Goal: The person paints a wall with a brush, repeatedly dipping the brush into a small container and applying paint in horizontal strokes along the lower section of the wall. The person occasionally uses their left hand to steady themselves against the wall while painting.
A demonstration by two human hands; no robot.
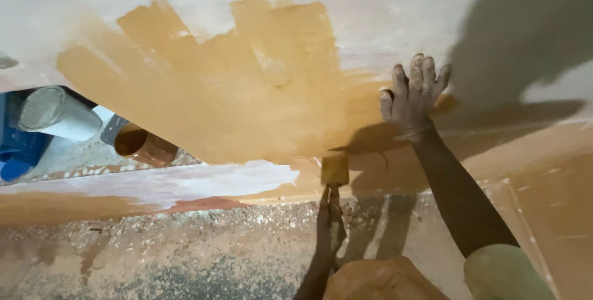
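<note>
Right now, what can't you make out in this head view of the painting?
- Paintbrush: the handle is hidden inside the left hand.
- Left forearm: cut off by the bottom edge.
- Right hand: the palm lies flat against the wall, so it is unseen.
- Brown tin and white container: partly covered by the wall's edge, and their contents cannot be made out.

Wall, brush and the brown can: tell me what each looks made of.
Wall: seemingly plaster or filler, matt and whitish, patchy where bare; a wet-looking ochre coat covers its middle. Brush: flat bristle head soaked in ochre paint; the handle's material is hidden by the left hand. Brown can: probably metal, smooth round rim, paint-smeared.
</note>
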